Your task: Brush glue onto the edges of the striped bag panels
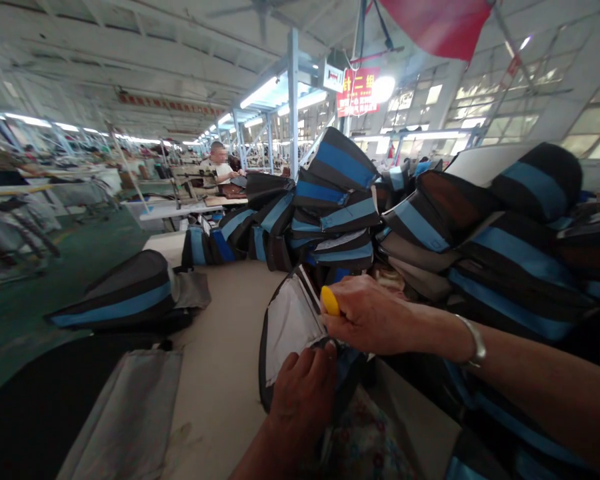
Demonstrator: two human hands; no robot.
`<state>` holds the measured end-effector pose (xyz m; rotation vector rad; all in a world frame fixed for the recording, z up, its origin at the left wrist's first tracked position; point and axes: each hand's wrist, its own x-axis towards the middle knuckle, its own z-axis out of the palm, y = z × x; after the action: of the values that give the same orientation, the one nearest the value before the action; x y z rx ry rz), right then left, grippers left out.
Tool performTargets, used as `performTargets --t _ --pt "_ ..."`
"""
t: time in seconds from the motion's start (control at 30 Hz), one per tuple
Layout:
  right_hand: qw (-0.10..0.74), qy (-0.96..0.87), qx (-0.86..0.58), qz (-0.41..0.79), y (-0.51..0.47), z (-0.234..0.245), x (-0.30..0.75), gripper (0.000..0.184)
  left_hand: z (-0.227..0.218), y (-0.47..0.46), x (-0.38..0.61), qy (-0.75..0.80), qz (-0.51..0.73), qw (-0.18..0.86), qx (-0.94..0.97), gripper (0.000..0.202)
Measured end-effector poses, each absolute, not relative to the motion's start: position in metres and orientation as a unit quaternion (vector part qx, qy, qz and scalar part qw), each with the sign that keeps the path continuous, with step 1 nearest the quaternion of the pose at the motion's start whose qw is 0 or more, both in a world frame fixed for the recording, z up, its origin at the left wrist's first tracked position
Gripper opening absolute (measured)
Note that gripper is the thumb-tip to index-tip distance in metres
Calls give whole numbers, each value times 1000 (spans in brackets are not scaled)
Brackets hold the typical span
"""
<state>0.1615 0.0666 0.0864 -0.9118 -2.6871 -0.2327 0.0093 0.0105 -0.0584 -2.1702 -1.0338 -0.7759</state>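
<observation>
My right hand (375, 317) is closed tight around a yellow-handled tool (330, 301), held against the open bag (290, 323) on the table (225, 373); my left hand (303, 387) clamps the bag's near edge, fingers curled.

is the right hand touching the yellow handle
Touching. The head view shows the right hand closed around the yellow handle, only its end poking out.

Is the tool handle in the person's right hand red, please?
No, the right hand grips a yellow handle above the grey bag lining.
</observation>
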Motion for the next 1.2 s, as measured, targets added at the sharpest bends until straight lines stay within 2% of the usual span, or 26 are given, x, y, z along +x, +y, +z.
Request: performTargets --t 0.07,0.13,0.2,0.27,0.33,0.4,0.53,0.6,0.67,0.8,0.9,1.0,1.1,1.2 --pt "142 -934 -319 -70 72 87 166 13 -55 11 2 -393 -310 309 -809 24" --pt "224 -904 -363 -24 78 87 178 13 -47 12 -13 -410 -339 287 -797 24" --pt "374 -823 -409 125 82 85 193 15 -35 12 -33 -434 -384 219 -785 22" --pt "487 -699 -384 355 81 75 203 17 -25 10 -54 -464 -427 118 -767 19" --pt "501 -589 -300 558 75 56 199 16 -21 8 -71 -509 -453 41 -731 17" --pt "472 -511 -202 689 67 33 182 14 -26 7 -84 -564 -475 30 -675 20" --pt "458 -389 -74 796 51 2 129 8 -43 -1 -97 -599 -502 149 -606 17" --pt "463 -343 -53 815 47 -2 108 8 -46 -10 -101 -589 -486 198 -614 17" --pt "457 -316 -46 830 45 -3 92 8 -45 -22 -102 -590 -451 198 -640 25" --pt "450 -290 -60 843 50 -4 75 13 -43 -34 -98 -611 -370 185 -675 48" --pt "471 -297 -98 825 58 4 76 17 -41 -29 -97 -623 -422 132 -645 40" --pt "559 -342 -163 738 66 20 85 16 -30 -23 -99 -621 -475 -10 -624 27" --pt "655 -450 -202 572 69 36 90 18 -14 -21 -99 -609 -483 -136 -614 20" --pt "630 -613 -186 439 70 42 82 18 -4 -19 -95 -603 -495 -182 -599 19"
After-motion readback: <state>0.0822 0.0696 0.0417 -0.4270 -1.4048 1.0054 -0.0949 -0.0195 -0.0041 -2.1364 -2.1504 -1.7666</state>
